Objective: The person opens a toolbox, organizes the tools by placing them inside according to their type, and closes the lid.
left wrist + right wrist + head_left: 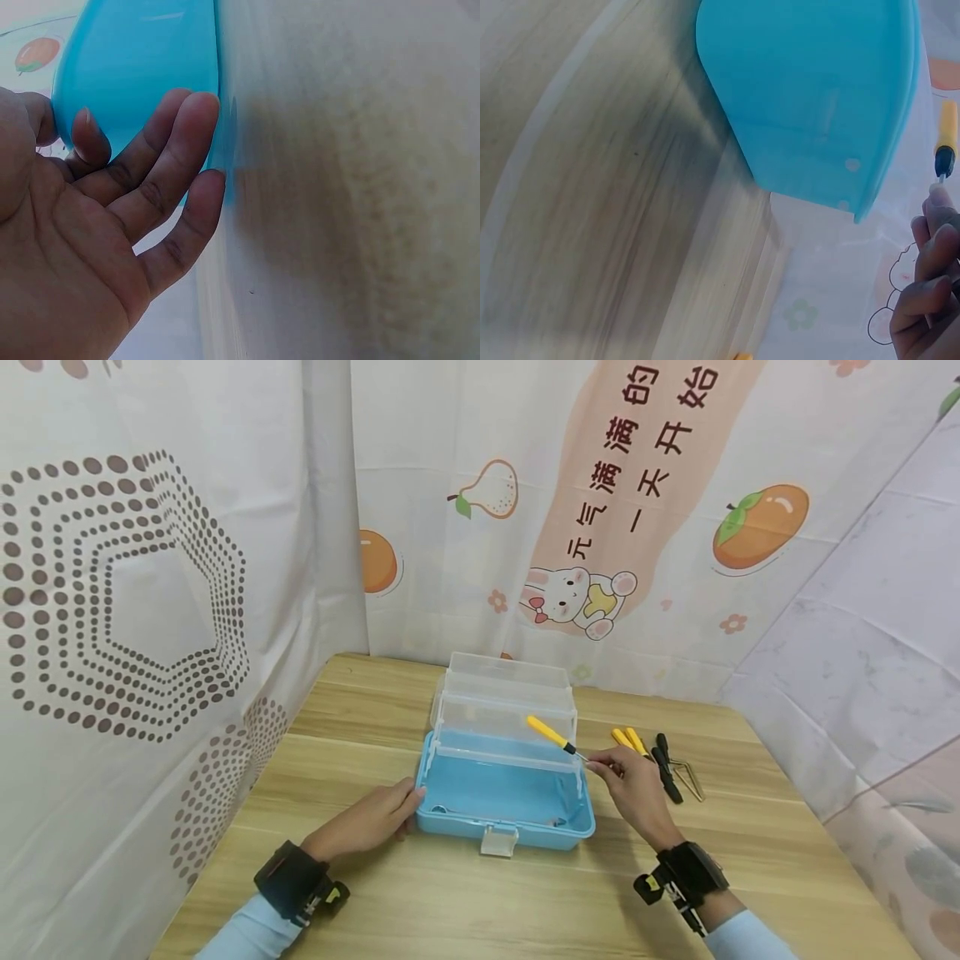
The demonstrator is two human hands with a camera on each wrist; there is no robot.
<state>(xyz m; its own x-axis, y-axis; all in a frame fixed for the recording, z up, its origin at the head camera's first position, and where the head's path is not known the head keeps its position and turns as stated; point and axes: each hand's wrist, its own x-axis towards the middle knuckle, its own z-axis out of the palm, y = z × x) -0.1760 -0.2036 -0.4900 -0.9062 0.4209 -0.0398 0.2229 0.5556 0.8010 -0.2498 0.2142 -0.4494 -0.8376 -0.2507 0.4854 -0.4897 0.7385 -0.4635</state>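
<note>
Screwdriver (pixel 551 734), yellow-and-black-handled: metal shaft (pixel 582 757) pinched in right grip (pixel 632 787), at right end of open blue plastic box (pixel 459 827). Left grip (pixel 375 818) holds box's left wall. Step: apparently loading; next seemingly calls for lowering it inside.

In the head view, the right hand (pixel 628 789) hides the tip of the screwdriver (pixel 555 737) and the lower ends of the yellow handles (pixel 636 742). Left wrist view: the top edge crops the box (pixel 150 45); the left edge crops the left hand (pixel 112 217); the table (pixel 337 187) is blurred. Right wrist view: the right edge crops the right hand; the bottom edge crops a yellow object (pixel 742 356).
</note>
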